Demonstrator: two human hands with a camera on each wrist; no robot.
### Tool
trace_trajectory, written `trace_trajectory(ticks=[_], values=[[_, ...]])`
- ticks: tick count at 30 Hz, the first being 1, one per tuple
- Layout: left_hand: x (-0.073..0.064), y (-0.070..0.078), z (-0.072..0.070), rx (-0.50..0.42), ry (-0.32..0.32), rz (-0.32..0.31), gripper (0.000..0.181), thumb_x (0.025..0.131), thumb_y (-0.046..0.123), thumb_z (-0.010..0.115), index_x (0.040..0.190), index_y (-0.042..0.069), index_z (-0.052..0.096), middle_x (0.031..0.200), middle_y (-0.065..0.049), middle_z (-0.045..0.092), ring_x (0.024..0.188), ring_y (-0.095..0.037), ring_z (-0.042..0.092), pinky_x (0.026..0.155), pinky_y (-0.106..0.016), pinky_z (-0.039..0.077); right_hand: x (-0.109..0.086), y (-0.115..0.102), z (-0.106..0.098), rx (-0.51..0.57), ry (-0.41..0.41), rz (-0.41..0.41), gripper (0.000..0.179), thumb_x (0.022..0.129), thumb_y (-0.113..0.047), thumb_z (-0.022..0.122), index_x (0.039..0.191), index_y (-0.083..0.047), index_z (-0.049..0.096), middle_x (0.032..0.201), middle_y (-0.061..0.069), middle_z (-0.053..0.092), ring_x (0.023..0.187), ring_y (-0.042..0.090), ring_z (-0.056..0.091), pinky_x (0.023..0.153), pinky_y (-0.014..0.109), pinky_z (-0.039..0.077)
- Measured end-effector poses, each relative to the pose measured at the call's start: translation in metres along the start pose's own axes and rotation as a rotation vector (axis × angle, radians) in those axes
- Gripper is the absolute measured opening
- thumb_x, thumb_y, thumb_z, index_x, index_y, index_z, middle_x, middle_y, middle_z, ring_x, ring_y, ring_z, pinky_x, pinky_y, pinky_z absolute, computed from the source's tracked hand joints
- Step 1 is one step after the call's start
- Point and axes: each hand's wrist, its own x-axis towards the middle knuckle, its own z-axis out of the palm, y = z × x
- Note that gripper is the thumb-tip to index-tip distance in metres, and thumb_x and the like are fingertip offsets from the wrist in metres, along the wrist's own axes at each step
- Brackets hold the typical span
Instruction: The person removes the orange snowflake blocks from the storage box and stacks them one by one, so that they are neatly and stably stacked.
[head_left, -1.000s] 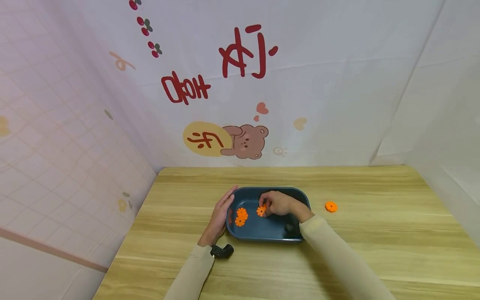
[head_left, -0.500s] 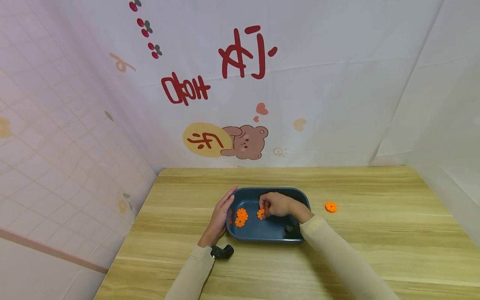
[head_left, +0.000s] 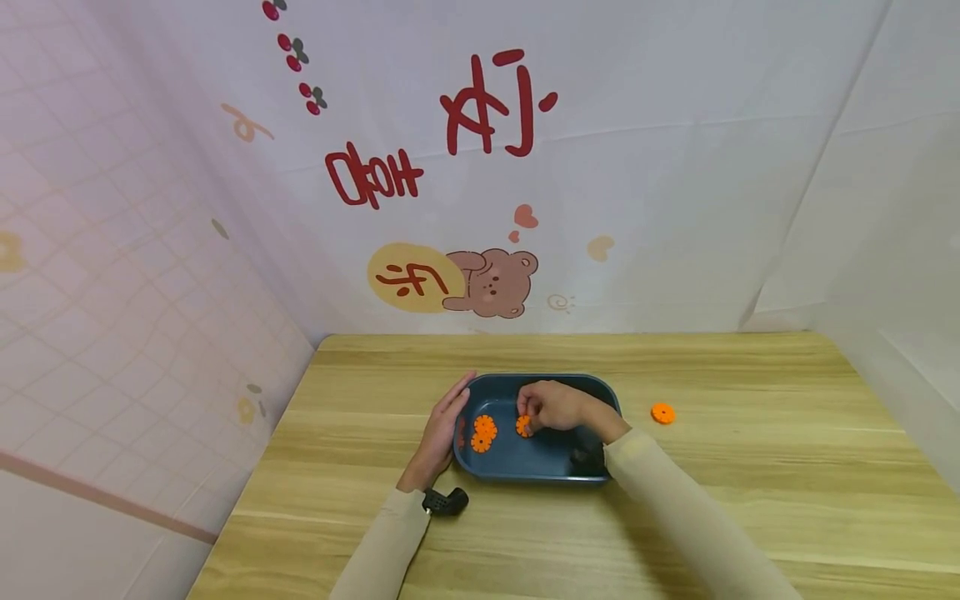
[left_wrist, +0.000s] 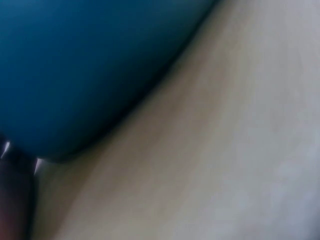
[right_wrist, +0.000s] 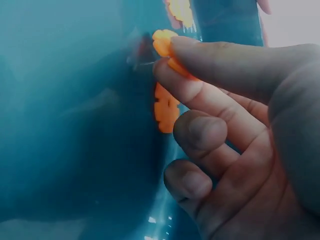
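A dark blue rectangular basin with rounded corners lies on the table. My left hand rests along the outside of its left end with fingers extended. Inside the basin, my right hand pinches an orange notched disc between thumb and index finger. The right wrist view shows that pinched disc at the fingertips, with another orange notched disc just behind the index finger. Several similar orange discs overlap on the basin floor near its left end. The left wrist view is blurred and shows mostly the basin's outer wall.
To the right of the basin, an orange disc lies on the wooden table. A black wrist device sits at the left cuff. White patterned sheets rise behind the table and at both sides.
The right hand's fingers and the pinched disc have shifted only slightly within the basin. The left hand and the other discs stay where they were.
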Motion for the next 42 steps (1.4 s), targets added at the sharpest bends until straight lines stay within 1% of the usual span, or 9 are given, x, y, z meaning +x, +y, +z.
trace_trajectory(ticks=[8,11,16,18,25,32,36,39,42], values=[[0.001,0.000,-0.001,-0.016,0.017,-0.001,0.054,0.105,0.038,0.047,0.152,0.014,0.041,0.159,0.002,0.033,0.147,-0.017,0.028,0.120,-0.045,0.022,-0.008,-0.007,-0.015,0.020,0.014,0.011,0.022,0.088,-0.003,0.070,0.109,-0.005,0.063,0.081,-0.001,0.066,0.067,0.015,0.056,0.064,0.028,0.048],[0.002,0.000,-0.001,-0.020,0.015,0.000,0.055,0.104,0.039,0.048,0.153,0.013,0.041,0.160,0.002,0.033,0.147,-0.017,0.027,0.120,-0.044,0.022,-0.013,-0.011,-0.022,0.038,0.020,0.005,0.024,0.091,-0.001,0.064,0.115,-0.002,0.063,0.084,0.006,0.065,0.067,0.022,0.060,0.062,0.031,0.052],[0.002,0.001,-0.001,-0.021,0.011,0.000,0.054,0.105,0.039,0.048,0.152,0.015,0.042,0.160,0.002,0.033,0.147,-0.017,0.027,0.120,-0.044,0.023,-0.021,-0.012,-0.029,0.158,-0.005,-0.085,0.028,0.093,0.003,0.054,0.120,0.004,0.062,0.091,0.021,0.066,0.070,0.034,0.067,0.066,0.042,0.058],[0.002,0.001,0.000,-0.025,0.009,0.000,0.053,0.105,0.038,0.047,0.152,0.015,0.041,0.160,0.002,0.032,0.148,-0.017,0.027,0.120,-0.044,0.022,-0.023,-0.009,-0.031,0.216,-0.013,-0.120,0.030,0.092,0.005,0.052,0.121,0.006,0.062,0.094,0.024,0.067,0.075,0.037,0.068,0.070,0.043,0.059],[0.000,-0.001,0.000,-0.025,0.022,-0.006,0.056,0.104,0.038,0.048,0.153,0.012,0.040,0.160,0.001,0.032,0.148,-0.017,0.026,0.120,-0.044,0.022,-0.037,0.000,-0.036,0.419,-0.026,-0.120,0.040,0.089,0.010,0.052,0.128,0.010,0.055,0.103,0.031,0.065,0.091,0.048,0.067,0.082,0.049,0.058],[0.001,-0.004,0.000,-0.018,0.019,-0.004,0.060,0.104,0.039,0.049,0.154,0.009,0.036,0.160,0.002,0.032,0.147,-0.017,0.027,0.120,-0.045,0.023,-0.053,0.004,-0.045,0.508,-0.018,-0.106,0.041,0.090,0.006,0.059,0.131,0.009,0.053,0.105,0.026,0.063,0.101,0.037,0.070,0.087,0.039,0.057],[0.001,-0.004,-0.001,-0.025,0.016,-0.002,0.059,0.104,0.040,0.049,0.154,0.011,0.038,0.160,0.002,0.031,0.148,-0.018,0.027,0.120,-0.047,0.022,-0.061,0.008,-0.049,0.544,0.001,-0.096,0.040,0.092,0.005,0.058,0.131,0.006,0.055,0.104,0.022,0.063,0.105,0.044,0.067,0.088,0.037,0.057],[0.001,-0.004,0.000,-0.027,0.011,-0.006,0.058,0.104,0.040,0.048,0.154,0.012,0.038,0.161,0.001,0.030,0.148,-0.019,0.025,0.120,-0.045,0.023,-0.068,0.011,-0.051,0.525,0.026,-0.109,0.040,0.092,0.000,0.063,0.130,0.007,0.054,0.100,0.018,0.065,0.100,0.043,0.068,0.086,0.036,0.057],[0.001,-0.003,0.000,-0.026,0.003,-0.006,0.059,0.104,0.040,0.047,0.154,0.011,0.036,0.162,0.001,0.028,0.149,-0.019,0.024,0.120,-0.042,0.024,-0.075,0.013,-0.053,0.475,0.067,-0.127,0.042,0.092,-0.007,0.068,0.129,0.009,0.054,0.093,0.016,0.065,0.087,0.036,0.070,0.081,0.039,0.059]])
